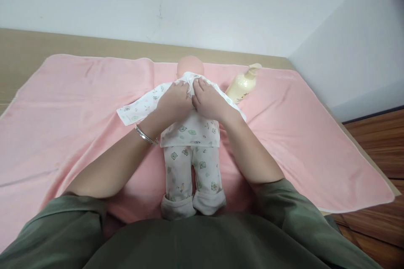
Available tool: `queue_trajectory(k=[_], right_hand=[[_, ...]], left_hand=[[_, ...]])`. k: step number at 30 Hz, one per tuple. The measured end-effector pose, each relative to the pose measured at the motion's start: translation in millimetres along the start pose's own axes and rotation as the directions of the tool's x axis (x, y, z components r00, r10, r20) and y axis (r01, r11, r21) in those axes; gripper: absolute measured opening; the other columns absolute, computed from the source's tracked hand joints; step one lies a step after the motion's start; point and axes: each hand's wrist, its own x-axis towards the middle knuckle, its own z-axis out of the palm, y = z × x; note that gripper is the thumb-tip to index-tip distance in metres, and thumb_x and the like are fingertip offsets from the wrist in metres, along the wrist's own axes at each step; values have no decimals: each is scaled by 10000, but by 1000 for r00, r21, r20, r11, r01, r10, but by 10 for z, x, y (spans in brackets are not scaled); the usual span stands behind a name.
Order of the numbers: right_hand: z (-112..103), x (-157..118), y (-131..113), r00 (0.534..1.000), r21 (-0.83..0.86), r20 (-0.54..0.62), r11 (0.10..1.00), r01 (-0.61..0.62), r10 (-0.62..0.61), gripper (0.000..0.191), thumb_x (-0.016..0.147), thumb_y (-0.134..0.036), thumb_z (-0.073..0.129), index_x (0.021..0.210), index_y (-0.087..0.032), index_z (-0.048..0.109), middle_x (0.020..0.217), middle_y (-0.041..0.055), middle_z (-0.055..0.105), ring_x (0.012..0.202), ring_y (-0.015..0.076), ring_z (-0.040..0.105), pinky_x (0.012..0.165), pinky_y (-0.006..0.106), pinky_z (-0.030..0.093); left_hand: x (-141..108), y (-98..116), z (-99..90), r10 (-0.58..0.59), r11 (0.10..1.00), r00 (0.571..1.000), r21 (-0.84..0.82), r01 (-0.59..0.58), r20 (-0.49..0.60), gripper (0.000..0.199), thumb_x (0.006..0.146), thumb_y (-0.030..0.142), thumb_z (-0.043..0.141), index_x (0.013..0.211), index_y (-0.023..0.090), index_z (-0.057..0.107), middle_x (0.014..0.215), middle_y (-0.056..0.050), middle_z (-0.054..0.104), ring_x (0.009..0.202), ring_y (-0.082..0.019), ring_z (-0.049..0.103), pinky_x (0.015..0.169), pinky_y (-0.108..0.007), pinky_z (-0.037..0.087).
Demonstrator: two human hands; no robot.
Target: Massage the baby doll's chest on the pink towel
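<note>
1. In the head view, our left grip [176, 101] and right grip [207, 100] appear to pinch the patterned shirt [189, 132] near its neckline, fingertips close together.
2. The shirt lies over the doll [190, 66], centre of the frame, on the pink cloth [315, 134] covering the table [19, 46].
3. We seem to be closing or straightening the collar; that likely calls for aligning its edges without tugging.
4. Our fingers hide any fastening, our right forearm [252, 147] covers much of one sleeve, and we cannot tell whether arms fill the sleeves.
</note>
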Motion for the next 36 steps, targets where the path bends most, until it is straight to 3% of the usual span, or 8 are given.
queue_trajectory(k=[6, 11, 17, 21, 25, 28, 32, 36], right_hand=[[-41, -223, -275, 1000, -35, -7, 999, 8, -9, 676, 1026, -219, 354, 1664, -17, 255, 1749, 272, 185, 1657, 402, 184, 1333, 603, 243], [-50, -110, -199, 999, 33, -15, 999, -28, 28, 635, 1015, -167, 298, 1630, -9, 326, 1729, 254, 280, 1649, 355, 240, 1329, 539, 288], [61, 124, 71, 979, 145, -129, 980, -136, 155, 622, 1066, -260, 220, 1561, 74, 393, 1685, 259, 375, 1611, 307, 337, 1347, 429, 267], [112, 122, 96, 981, 73, -150, 991, -112, 122, 645, 1071, -295, 221, 1568, 87, 375, 1675, 284, 375, 1604, 343, 336, 1332, 501, 273], [70, -15, -30, 993, -41, -97, 997, -70, 66, 663, 1068, -291, 249, 1592, 107, 325, 1646, 310, 408, 1568, 385, 387, 1299, 523, 312], [9, -140, -159, 995, -102, -89, 993, -53, 44, 663, 1061, -287, 286, 1591, 111, 317, 1627, 322, 428, 1550, 393, 406, 1271, 514, 350], [-107, -226, -261, 994, -101, -80, 992, -81, 73, 563, 1041, -261, 347, 1509, 33, 456, 1526, 288, 557, 1435, 376, 525, 1179, 494, 449], [-194, -174, -189, 987, -26, -55, 988, -151, 150, 383, 1033, -254, 345, 1241, -127, 640, 1249, 180, 719, 1163, 328, 678, 945, 431, 556]], left_hand=[[155, -188, -6, -230, 972, 973, -53, 229, -9, 343, 975, 187, 318, 1042, 164, 654, 1112, -175, 741, 1021, -312, 695, 906, -453, 559], [99, -151, 27, -111, 994, 994, 19, 112, -3, 399, 987, 153, 282, 1126, 89, 651, 1214, -240, 706, 1168, -345, 670, 1027, -493, 543], [-147, 166, 95, -5, 994, 998, 111, 12, -66, 478, 1002, 169, 347, 1417, 35, 544, 1528, -278, 534, 1466, -403, 493, 1211, -581, 422], [-133, 199, 39, -9, 998, 999, 63, 12, -42, 422, 971, 117, 361, 1296, 93, 628, 1394, -223, 635, 1378, -341, 571, 1189, -511, 468], [1, 39, -63, -64, 998, 998, -24, 64, -6, 343, 973, 137, 340, 1082, 141, 665, 1180, -165, 704, 1161, -295, 654, 1081, -454, 532], [97, -101, -38, -138, 986, 990, -92, 136, -18, 336, 989, 185, 321, 1028, 167, 655, 1121, -148, 724, 1076, -277, 658, 1024, -437, 547], [173, -219, 136, -188, 979, 976, -99, 177, -109, 376, 1009, 231, 284, 1065, 169, 650, 1184, -171, 714, 1134, -290, 639, 1070, -462, 523], [141, -196, 252, -130, 991, 976, -47, 124, -173, 417, 1025, 240, 278, 1163, 127, 655, 1242, -199, 699, 1211, -313, 625, 1127, -511, 492]])
